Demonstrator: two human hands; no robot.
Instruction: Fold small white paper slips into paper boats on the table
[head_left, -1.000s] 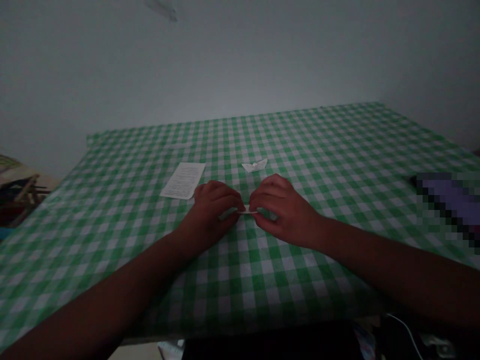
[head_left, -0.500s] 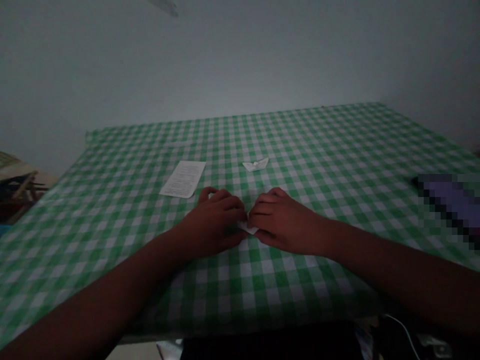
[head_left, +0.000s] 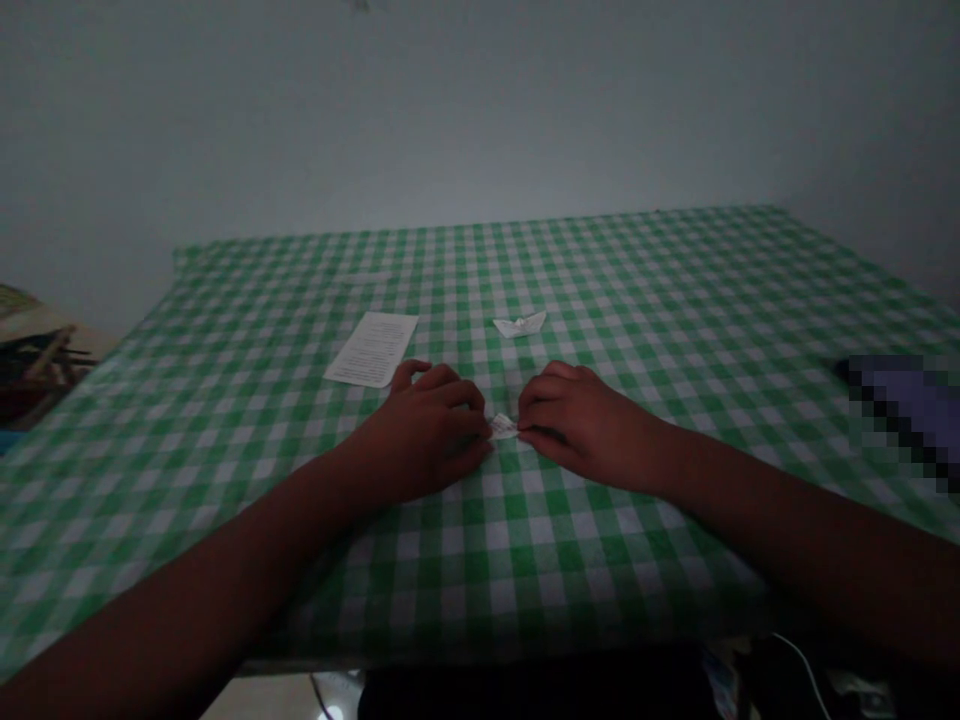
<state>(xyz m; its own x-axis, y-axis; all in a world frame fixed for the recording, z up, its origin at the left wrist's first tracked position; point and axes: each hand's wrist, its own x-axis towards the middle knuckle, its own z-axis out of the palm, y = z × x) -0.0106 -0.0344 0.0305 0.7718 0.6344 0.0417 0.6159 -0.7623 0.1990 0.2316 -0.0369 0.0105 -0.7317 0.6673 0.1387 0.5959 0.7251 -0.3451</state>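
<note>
Free lane over cloth (head_left: 454,325) between sheet (head_left: 373,348) and boat (head_left: 520,325), wider one right of boat; sheet just past left hand (head_left: 426,435), folded paper (head_left: 504,427) bars gap to right hand (head_left: 589,425)

The left hand (head_left: 424,435) and right hand (head_left: 592,425) have parted, baring more folded paper (head_left: 504,428).

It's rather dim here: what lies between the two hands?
The head view shows a small folded paper, held by the left hand and right hand.

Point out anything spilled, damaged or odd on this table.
Only the purple, dark-edged thing at the picture's right edge: it shows as coarse blocks, too blurred to identify. No spill or damage stands out.
</note>
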